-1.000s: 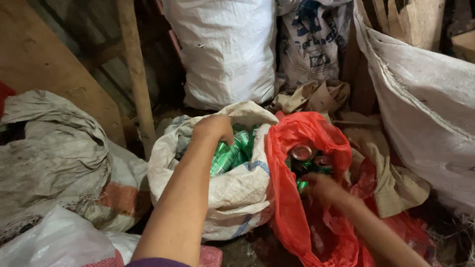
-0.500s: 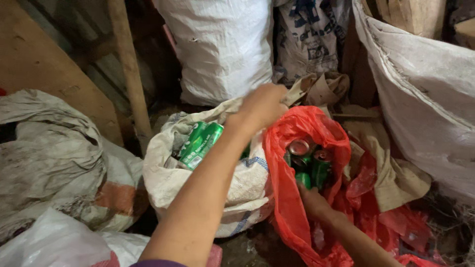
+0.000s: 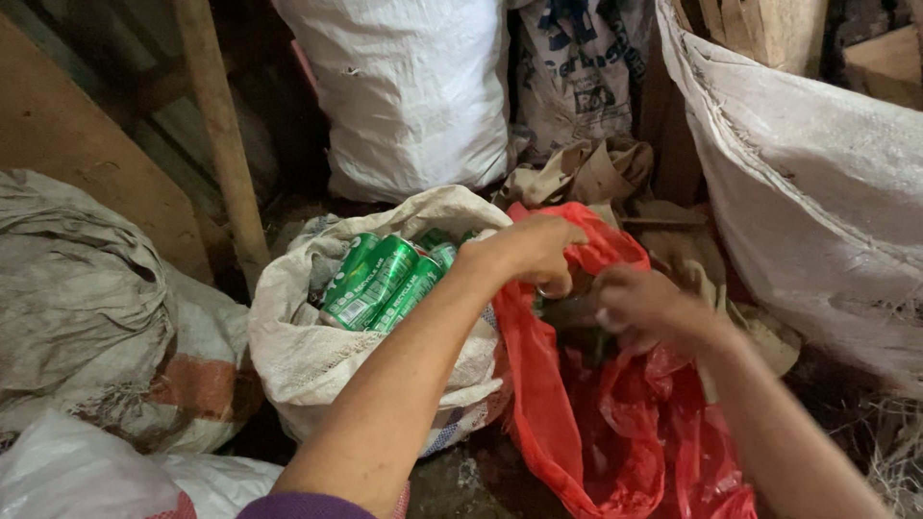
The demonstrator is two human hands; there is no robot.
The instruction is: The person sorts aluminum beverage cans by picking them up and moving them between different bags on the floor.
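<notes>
Both hands meeting at the mouth of the red plastic bag (image 3: 577,423). Left hand (image 3: 534,252) curled over the bag's upper rim, grip closed on the red film there, a ring showing on one finger. Right hand (image 3: 639,306) just beside it, inside the opening, fingers bent around something dark and blurred; impossible to tell whether that grip really clamps a can or only the plastic.

By the look of it, the step of working cans between the two bags, with the red bag's mouth being held open. Next move likely calling for a steady hold on the thin film and a clean lift over the rim to the neighbouring sack.

Just left of the red bag, touching it: a dirty white woven sack (image 3: 308,356), open at the top, with green drink cans (image 3: 377,284) lying tilted on their sides, pale label bands across them. Behind, a tall clean white woven sack (image 3: 413,96) and a greyish sack with dark blue print (image 3: 577,77). Crumpled brown paper (image 3: 577,173) between those and the red bag. At right, a large grey-white sack (image 3: 808,192). At left, a slumped grey sack with an orange stripe (image 3: 106,327) and a wooden pole (image 3: 221,144), upright.
</notes>
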